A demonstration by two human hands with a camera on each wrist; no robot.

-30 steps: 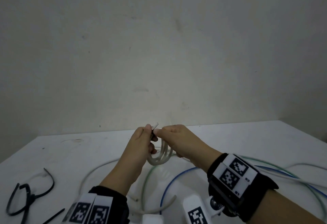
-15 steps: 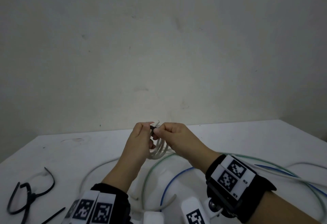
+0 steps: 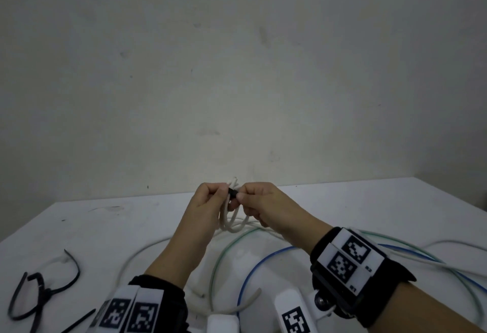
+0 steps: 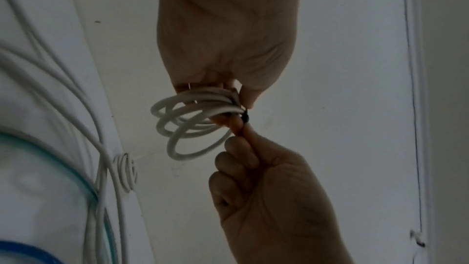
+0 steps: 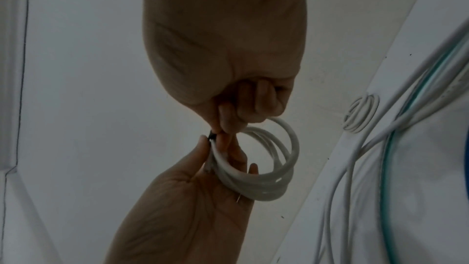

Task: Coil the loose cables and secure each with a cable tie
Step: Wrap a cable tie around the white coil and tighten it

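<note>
I hold a small coil of white cable (image 3: 232, 224) up over the white table (image 3: 105, 227), close to the wall. My left hand (image 3: 224, 193) grips the coil's top between thumb and fingers; its loops (image 4: 193, 127) hang below. A black cable tie (image 3: 232, 191) sits round the bunched strands at the top. My right hand (image 3: 241, 195) pinches that tie (image 5: 211, 134) between thumb and forefinger, with the other fingers curled in. The two hands touch at the tie (image 4: 245, 117).
Loose white (image 3: 147, 253), green (image 3: 224, 253) and blue (image 3: 263, 261) cables sprawl on the table under my arms. Another small white coil (image 4: 125, 174) lies flat on the table. Black cable ties (image 3: 39, 293) lie at the front left. The wall stands just behind.
Both hands have risen a little with the coil. The black tie, hidden a second ago, now shows between the fingertips at the coil's top.
</note>
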